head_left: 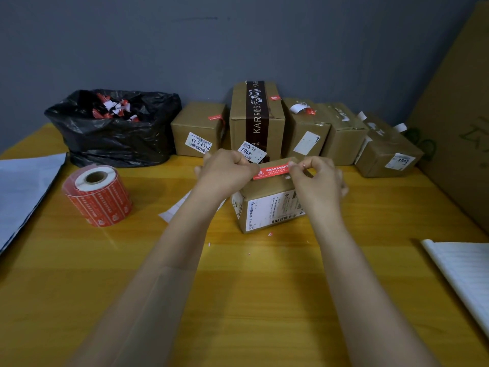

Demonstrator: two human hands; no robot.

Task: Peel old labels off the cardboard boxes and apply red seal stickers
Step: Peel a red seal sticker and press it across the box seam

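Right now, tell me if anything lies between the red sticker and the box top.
Nothing visible does. The left hand and right hand pinch the red seal sticker by its ends over the top of the cardboard box.

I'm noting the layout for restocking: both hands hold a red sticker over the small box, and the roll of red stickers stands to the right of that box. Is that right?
One error: the head view shows the roll of red stickers to the left of the small box, not the right. The left hand and right hand do hold the red sticker over it.
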